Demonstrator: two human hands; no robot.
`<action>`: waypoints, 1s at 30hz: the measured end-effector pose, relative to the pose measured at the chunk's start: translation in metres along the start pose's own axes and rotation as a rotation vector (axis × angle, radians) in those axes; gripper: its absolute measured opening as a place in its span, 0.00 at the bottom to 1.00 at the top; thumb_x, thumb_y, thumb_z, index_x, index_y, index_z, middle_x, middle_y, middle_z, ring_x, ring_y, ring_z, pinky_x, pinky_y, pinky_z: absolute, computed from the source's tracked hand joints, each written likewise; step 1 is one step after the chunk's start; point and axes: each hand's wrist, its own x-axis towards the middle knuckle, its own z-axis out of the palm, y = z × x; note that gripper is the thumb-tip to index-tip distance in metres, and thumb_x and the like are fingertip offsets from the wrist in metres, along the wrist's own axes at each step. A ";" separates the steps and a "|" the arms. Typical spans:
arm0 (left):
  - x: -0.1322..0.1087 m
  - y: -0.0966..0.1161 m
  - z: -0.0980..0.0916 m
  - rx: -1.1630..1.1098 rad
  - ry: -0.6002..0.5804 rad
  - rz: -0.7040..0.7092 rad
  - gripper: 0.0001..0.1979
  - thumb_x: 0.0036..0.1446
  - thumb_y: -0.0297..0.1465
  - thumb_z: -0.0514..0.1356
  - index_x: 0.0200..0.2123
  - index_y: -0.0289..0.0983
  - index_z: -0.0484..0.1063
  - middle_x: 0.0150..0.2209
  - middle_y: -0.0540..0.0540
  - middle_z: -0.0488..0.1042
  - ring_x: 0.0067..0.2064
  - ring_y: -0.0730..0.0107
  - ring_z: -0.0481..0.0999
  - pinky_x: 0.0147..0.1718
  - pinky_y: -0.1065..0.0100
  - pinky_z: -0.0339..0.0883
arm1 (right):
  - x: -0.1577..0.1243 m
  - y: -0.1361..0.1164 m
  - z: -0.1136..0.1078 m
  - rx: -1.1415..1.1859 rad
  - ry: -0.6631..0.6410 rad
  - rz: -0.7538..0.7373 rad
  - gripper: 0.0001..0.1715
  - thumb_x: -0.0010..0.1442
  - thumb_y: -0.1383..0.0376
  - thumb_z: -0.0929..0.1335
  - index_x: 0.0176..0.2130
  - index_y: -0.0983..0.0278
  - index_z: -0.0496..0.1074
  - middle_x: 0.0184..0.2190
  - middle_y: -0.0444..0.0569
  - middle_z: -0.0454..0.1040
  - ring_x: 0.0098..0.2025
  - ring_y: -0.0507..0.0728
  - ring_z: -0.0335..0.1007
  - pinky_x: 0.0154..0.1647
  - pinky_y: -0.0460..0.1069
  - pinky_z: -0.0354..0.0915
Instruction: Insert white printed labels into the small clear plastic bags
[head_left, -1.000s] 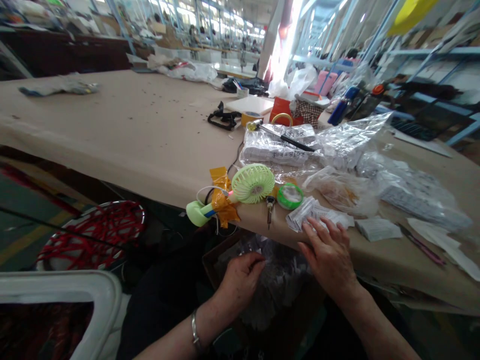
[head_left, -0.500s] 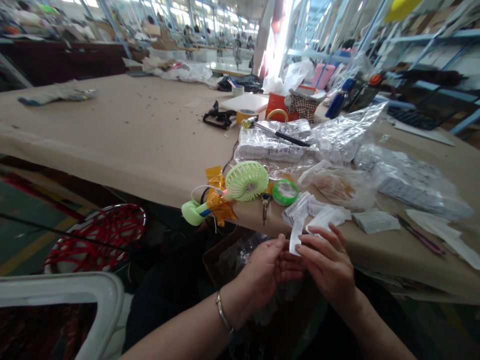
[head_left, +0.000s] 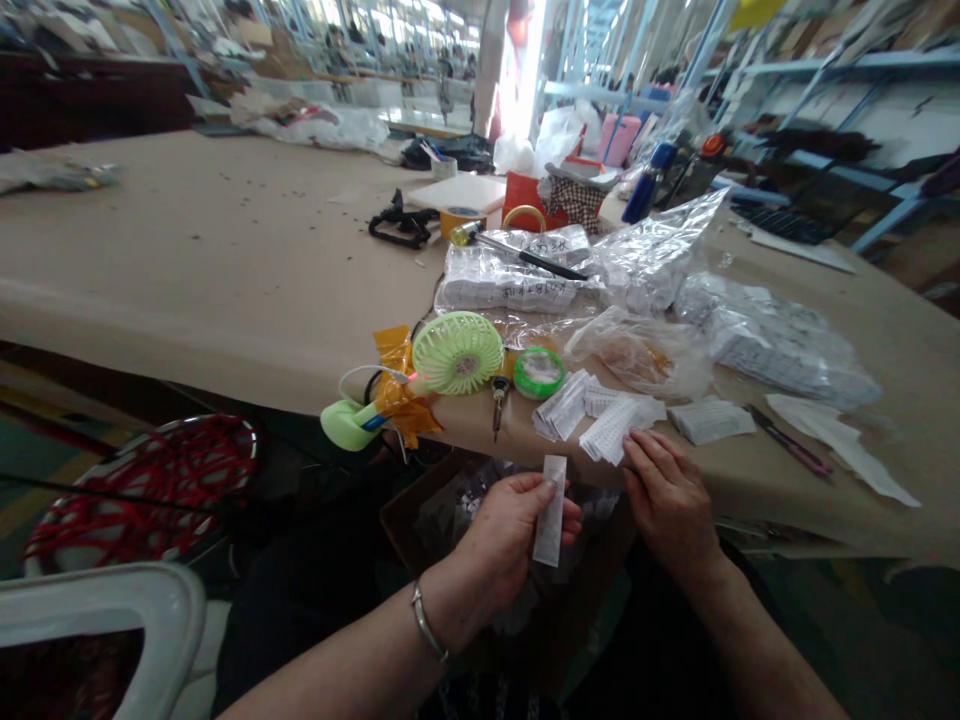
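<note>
My left hand [head_left: 510, 535] is closed on a narrow white paper label [head_left: 551, 510], held upright just below the table's front edge. My right hand [head_left: 667, 495] rests at that edge with its fingers spread, the fingertips touching a fanned pile of similar white labels [head_left: 600, 415]. Under both hands lies an open cardboard box [head_left: 465, 510] with clear bags of small items.
A light green hand fan [head_left: 454, 352] taped with orange tape hangs over the brown table [head_left: 225, 270] edge. A green tape roll [head_left: 538, 370], clear bags of labels [head_left: 525, 280] and a dark pen [head_left: 787, 445] lie nearby. A red-corded stool [head_left: 142, 480] stands at the left.
My right hand lifted one label off the pile and passed it to my left hand. The left hand now holds it alone, and the right hand is back at the pile.
</note>
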 end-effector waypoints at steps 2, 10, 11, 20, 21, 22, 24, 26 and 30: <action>0.000 -0.003 0.000 0.014 0.013 -0.015 0.06 0.58 0.28 0.56 0.35 0.30 0.70 0.24 0.45 0.74 0.23 0.74 0.74 0.22 0.74 0.67 | -0.001 0.005 0.002 0.022 0.031 0.000 0.18 0.61 0.68 0.64 0.52 0.63 0.70 0.49 0.53 0.73 0.52 0.62 0.66 0.55 0.59 0.63; -0.004 -0.002 0.007 0.049 -0.029 -0.085 0.07 0.59 0.28 0.54 0.36 0.29 0.69 0.26 0.42 0.75 0.21 0.74 0.72 0.22 0.72 0.67 | 0.001 -0.007 -0.015 0.285 0.153 0.070 0.14 0.60 0.71 0.65 0.46 0.60 0.72 0.43 0.51 0.75 0.49 0.60 0.70 0.51 0.59 0.67; -0.005 -0.002 0.009 0.035 -0.043 -0.099 0.08 0.58 0.28 0.54 0.36 0.29 0.70 0.26 0.42 0.75 0.21 0.74 0.72 0.23 0.72 0.67 | 0.000 -0.015 -0.018 0.334 0.132 0.020 0.15 0.59 0.72 0.66 0.46 0.60 0.72 0.44 0.51 0.75 0.50 0.60 0.69 0.51 0.59 0.67; -0.005 -0.008 0.010 -0.202 -0.121 -0.030 0.07 0.48 0.28 0.64 0.27 0.28 0.73 0.24 0.46 0.72 0.22 0.78 0.69 0.23 0.75 0.60 | -0.012 -0.057 -0.021 0.404 -0.142 -0.295 0.16 0.60 0.73 0.65 0.47 0.61 0.71 0.45 0.50 0.75 0.56 0.60 0.65 0.56 0.59 0.63; -0.005 -0.008 0.009 -0.196 -0.130 -0.035 0.08 0.47 0.29 0.65 0.27 0.28 0.73 0.24 0.46 0.72 0.22 0.78 0.69 0.22 0.75 0.60 | -0.013 -0.057 -0.020 0.404 -0.143 -0.305 0.16 0.60 0.73 0.65 0.47 0.62 0.71 0.45 0.50 0.75 0.56 0.60 0.64 0.56 0.59 0.62; -0.004 -0.009 0.009 -0.189 -0.137 -0.036 0.08 0.45 0.29 0.66 0.27 0.28 0.73 0.24 0.46 0.72 0.22 0.79 0.69 0.22 0.76 0.59 | -0.013 -0.058 -0.020 0.403 -0.144 -0.318 0.16 0.60 0.73 0.65 0.47 0.62 0.71 0.46 0.50 0.75 0.56 0.60 0.64 0.56 0.59 0.62; -0.003 -0.010 0.009 -0.183 -0.138 -0.037 0.08 0.44 0.27 0.67 0.27 0.28 0.73 0.23 0.47 0.72 0.21 0.79 0.68 0.21 0.77 0.58 | -0.014 -0.061 -0.020 0.401 -0.142 -0.337 0.15 0.60 0.74 0.65 0.47 0.64 0.71 0.45 0.51 0.75 0.57 0.61 0.63 0.56 0.59 0.62; -0.003 -0.010 0.011 -0.186 -0.124 -0.034 0.06 0.44 0.25 0.66 0.26 0.28 0.72 0.23 0.47 0.72 0.21 0.80 0.68 0.20 0.77 0.58 | -0.014 -0.065 -0.022 0.403 -0.142 -0.336 0.15 0.60 0.75 0.65 0.47 0.65 0.70 0.45 0.51 0.75 0.57 0.61 0.63 0.56 0.60 0.62; -0.005 -0.009 0.013 -0.142 -0.052 -0.066 0.02 0.52 0.24 0.60 0.30 0.29 0.71 0.23 0.46 0.73 0.21 0.76 0.70 0.22 0.75 0.64 | -0.011 -0.052 -0.027 0.375 -0.090 -0.239 0.21 0.60 0.74 0.65 0.53 0.65 0.66 0.47 0.54 0.73 0.56 0.61 0.62 0.55 0.59 0.64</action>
